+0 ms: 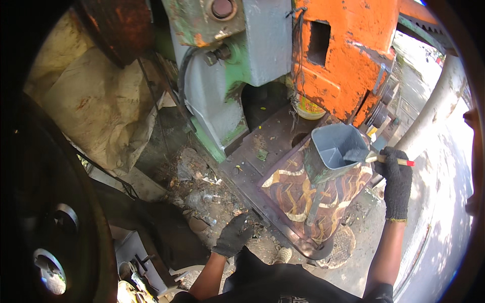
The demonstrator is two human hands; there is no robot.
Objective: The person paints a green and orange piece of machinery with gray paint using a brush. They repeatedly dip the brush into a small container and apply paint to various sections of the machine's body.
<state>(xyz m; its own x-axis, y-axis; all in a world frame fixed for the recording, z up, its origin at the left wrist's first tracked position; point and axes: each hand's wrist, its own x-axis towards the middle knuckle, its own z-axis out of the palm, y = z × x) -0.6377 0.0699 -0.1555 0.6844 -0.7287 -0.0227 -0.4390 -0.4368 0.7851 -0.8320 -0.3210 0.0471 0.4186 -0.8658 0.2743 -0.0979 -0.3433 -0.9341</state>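
Paintbrush [389,160] bristles are pressed against the inner wall of a grey square metal funnel [331,151], which is stood on a brown patterned cloth [313,194] spread over the dark machine base plate [252,156]. The brush handle is gripped by the gloved right hand [396,177], just right of the funnel. The gloved left hand [233,236] is held low and near, fingers loosely curled, nothing held, above the littered floor [197,192]. An orange and green press [348,60] is seen at the far side.
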